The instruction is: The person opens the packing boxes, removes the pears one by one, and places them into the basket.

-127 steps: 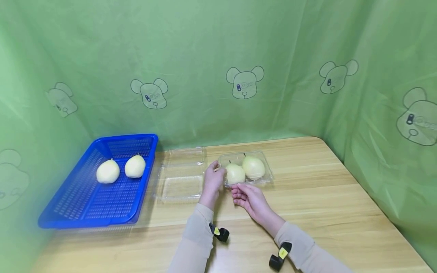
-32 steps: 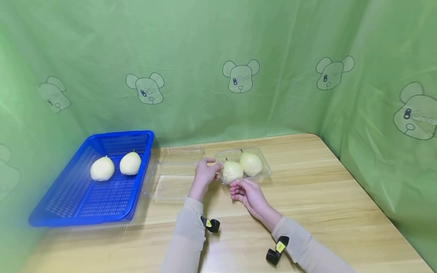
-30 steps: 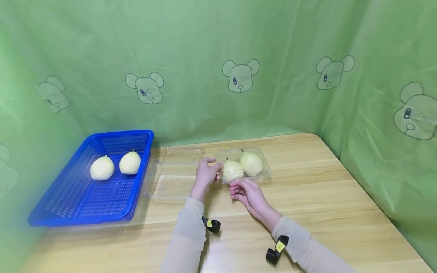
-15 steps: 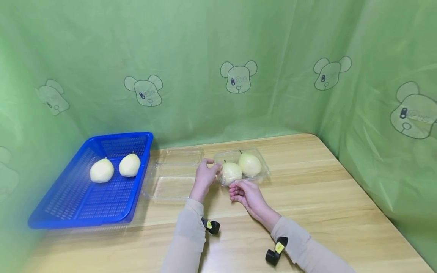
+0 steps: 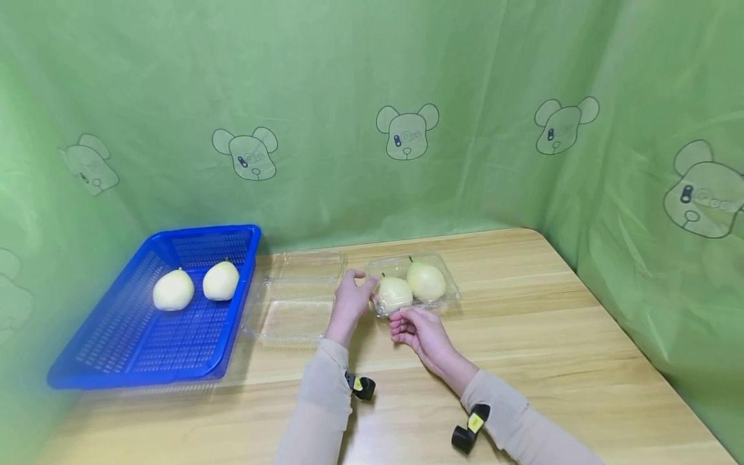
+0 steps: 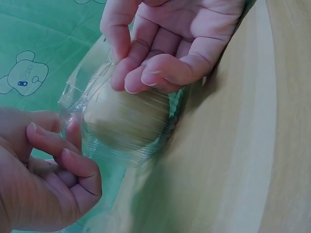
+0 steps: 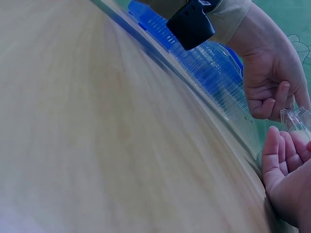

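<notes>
A clear plastic clamshell box lies closed over two pale yellow pears, the larger pear on the right and the smaller pear on the left. At the box's left side, my left hand pinches the rim between thumb and fingers. My right hand grips the front edge near the left corner, thumb on top and other fingers curled below. Close up in the left wrist view, both hands flank one corner of the box, with a pear showing through the plastic.
A blue plastic basket stands at the left, holding two more pears, a left pear and a right pear. Between basket and hands, an opened clear clamshell box lies on the wooden table. Green curtain encloses the back and sides.
Since about four seconds ago, the head view has shifted slightly and my left hand sits a little further left along the box's side. During the last second both hands barely move.
</notes>
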### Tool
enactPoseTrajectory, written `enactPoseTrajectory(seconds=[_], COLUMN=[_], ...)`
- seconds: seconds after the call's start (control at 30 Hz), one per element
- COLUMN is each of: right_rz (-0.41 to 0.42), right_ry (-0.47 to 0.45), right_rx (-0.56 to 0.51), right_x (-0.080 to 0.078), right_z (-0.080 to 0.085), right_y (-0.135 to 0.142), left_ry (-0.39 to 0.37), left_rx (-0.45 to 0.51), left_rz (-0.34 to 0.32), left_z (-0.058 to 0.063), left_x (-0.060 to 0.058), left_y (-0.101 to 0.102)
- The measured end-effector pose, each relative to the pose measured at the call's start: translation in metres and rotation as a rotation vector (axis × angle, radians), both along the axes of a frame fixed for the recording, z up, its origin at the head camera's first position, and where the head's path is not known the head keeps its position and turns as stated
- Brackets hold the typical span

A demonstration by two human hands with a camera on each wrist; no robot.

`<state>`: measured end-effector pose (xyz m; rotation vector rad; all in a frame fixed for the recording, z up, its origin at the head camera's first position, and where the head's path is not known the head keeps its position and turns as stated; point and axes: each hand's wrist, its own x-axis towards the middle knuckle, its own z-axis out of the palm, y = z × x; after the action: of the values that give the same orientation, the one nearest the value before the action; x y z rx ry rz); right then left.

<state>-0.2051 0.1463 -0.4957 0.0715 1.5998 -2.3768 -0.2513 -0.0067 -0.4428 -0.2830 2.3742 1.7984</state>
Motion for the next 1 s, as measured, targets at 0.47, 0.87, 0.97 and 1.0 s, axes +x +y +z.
enactPoseTrajectory(seconds=[0.47, 0.87, 0.97, 1.0], right_rz=[-0.003, -0.006, 0.003, 0.005], right_ry=[0.017, 0.021, 0.009, 0.007], right_rx=[0.022, 0.031, 0.026, 0.024], right_x=[0.003, 0.002, 0.001, 0.001], right_z=[0.001, 0.003, 0.002, 0.002], right_y=[-0.002, -0.005, -0.004, -0.004], left_ry=[0.057, 0.041, 0.033, 0.035], left_rx=[-0.141, -0.129, -0.090, -0.079], left_rz=[0.005, 0.002, -0.010, -0.013], left_z=[-0.001, -0.004, -0.006, -0.006], left_x=[0.001, -0.003, -0.004, -0.003], left_y=[0.009, 0.012, 0.010, 0.010])
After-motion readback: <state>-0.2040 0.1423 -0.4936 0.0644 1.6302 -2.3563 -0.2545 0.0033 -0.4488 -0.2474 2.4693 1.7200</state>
